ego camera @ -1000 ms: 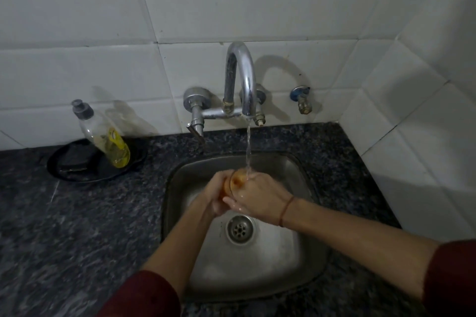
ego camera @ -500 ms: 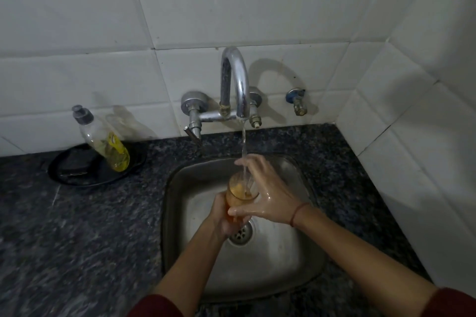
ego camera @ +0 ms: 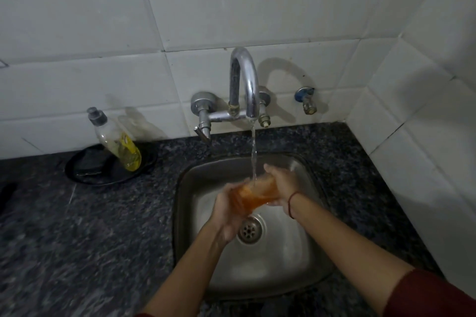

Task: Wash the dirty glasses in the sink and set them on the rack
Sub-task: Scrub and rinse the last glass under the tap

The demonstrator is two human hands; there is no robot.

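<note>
While water (ego camera: 253,152) runs, one glass (ego camera: 253,194), two hands (ego camera: 228,210) (ego camera: 283,183) gripping

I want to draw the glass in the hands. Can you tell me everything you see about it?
The glass looks clear with an orange tint, and a bit blurred. It lies tipped on its side above the sink, near the drain. The left hand grips its left end, the right hand its right end. The tap's water falls right onto it.

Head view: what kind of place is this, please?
Most likely a home kitchen: a steel sink set in a dark stone counter, a wall tap running water, and a dish soap bottle against white tiles.
</note>
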